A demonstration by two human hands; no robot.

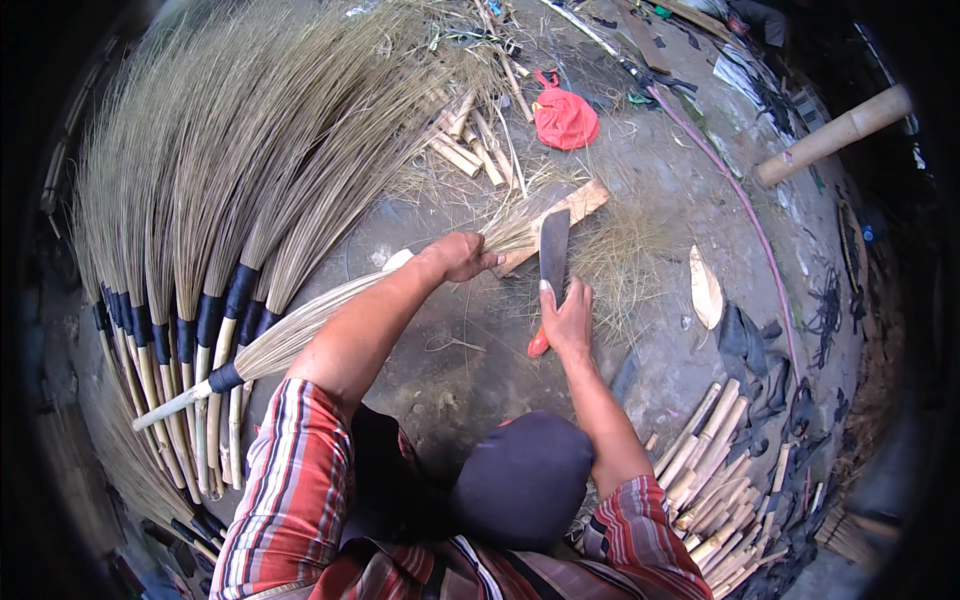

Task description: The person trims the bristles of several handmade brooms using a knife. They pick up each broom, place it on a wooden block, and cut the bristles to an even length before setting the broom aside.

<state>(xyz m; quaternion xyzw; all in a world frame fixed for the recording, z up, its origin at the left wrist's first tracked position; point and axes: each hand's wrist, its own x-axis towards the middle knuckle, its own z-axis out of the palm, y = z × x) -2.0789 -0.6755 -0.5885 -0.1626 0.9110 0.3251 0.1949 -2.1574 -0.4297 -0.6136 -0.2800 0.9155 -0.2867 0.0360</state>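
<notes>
Broom: bristle bundle [330,310] lies on a diagonal, handle end low at the person's left, bristle tips up and right on the wooden block [560,215].
Left hand: left hand [462,256] has fingers wrapped tight around the bristles just short of the tips, pressing them onto the block.
Right hand: right hand [567,322] has fingers closed around the orange handle of the cleaver [553,255].
Blade axis: nearly upright in the view, crossing the broom's long axis, just right of the left-hand fingers.
Nearer hand: left, touching the bristles.
Surroundings: finished brooms [200,250] fanned at left; cut bamboo sticks [715,480] at lower right; red cloth bag [563,118] beyond.
</notes>
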